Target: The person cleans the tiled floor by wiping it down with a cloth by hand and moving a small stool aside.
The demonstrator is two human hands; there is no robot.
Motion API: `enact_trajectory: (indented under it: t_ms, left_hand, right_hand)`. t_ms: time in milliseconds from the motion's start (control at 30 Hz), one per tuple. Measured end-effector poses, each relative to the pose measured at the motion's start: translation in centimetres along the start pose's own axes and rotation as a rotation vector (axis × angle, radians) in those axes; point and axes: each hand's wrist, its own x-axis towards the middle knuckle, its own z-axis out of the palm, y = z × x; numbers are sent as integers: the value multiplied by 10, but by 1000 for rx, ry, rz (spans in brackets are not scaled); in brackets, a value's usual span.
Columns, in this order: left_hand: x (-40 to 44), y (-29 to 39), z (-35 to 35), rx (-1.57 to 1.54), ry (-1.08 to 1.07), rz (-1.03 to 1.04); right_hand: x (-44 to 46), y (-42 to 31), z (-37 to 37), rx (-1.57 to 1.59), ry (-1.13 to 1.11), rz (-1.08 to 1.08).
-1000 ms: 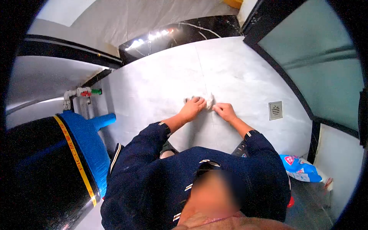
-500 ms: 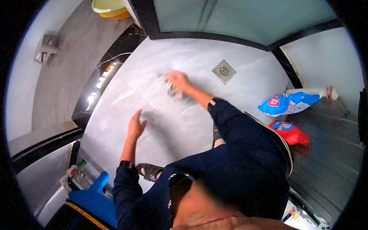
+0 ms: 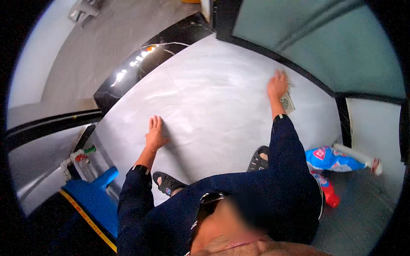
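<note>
Over the pale marbled floor, my left hand is open with its fingers stretched forward and nothing in them. A shadow falls beside it. My right hand is far forward on the right, close to the dark door frame, its fingers blurred by motion. The square metal floor drain shows partly beside the right wrist. The crumpled greyish-white cloth seen under that hand earlier cannot be made out now; the hand may cover it.
A black stone sill edges the floor at left, with frosted glass at the far right. A blue bag and a red bottle lie at right. A blue dustpan-like object stands left. My sandals are below.
My right hand has swept from the floor's middle to the right, beside the drain. My left hand stays low over the floor, fingers straight. The view has turned left.
</note>
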Motion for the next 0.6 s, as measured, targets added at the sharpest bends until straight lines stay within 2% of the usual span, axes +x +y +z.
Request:
enact_trajectory:
  t_ms: [33, 100, 133, 167, 200, 267, 333, 367, 433, 467, 533, 567, 600]
  left_hand:
    - [4, 4, 8, -21, 26, 18]
    - [-3, 11, 5, 2, -18, -36]
    - [-5, 16, 3, 12, -40, -58]
    - [-10, 26, -8, -9, -57, -76]
    - [-12, 30, -6, -16, -54, -65]
    - [-16, 29, -3, -12, -55, -39]
    - [-19, 34, 1, -25, -80, -53]
    - [-24, 37, 5, -45, -73, -54]
    - [-34, 48, 2, -69, -86, -83]
    - [-32, 56, -8, -40, -85, -48]
    - [-60, 66, -11, -27, -144, -109]
    - [-63, 67, 2, 1, -78, -89]
    - [-68, 72, 3, 11, -85, -92]
  right_hand:
    - [-3, -30, -8, -7, -7, -95]
    - [-15, -104, -7, 140, -181, -341]
    - [-34, -148, -19, 346, -323, -337]
    - [-60, -169, -16, 625, -221, -613]
    - [-88, -191, -21, 788, -159, -783]
    - [-130, -215, -56, 925, -417, -979]
    - [-146, -221, -64, 1033, -639, -1038]
    - [-141, -222, -59, 1147, -628, -1019]
    - [-103, -220, -35, 1224, -362, -943]
    - [-66, -214, -25, 1097, -347, -816]
    - [-5, -226, -23, 1122, -309, -546]
    - [38, -230, -34, 1114, -679, -252]
    - [57, -230, 0, 935, -487, -327]
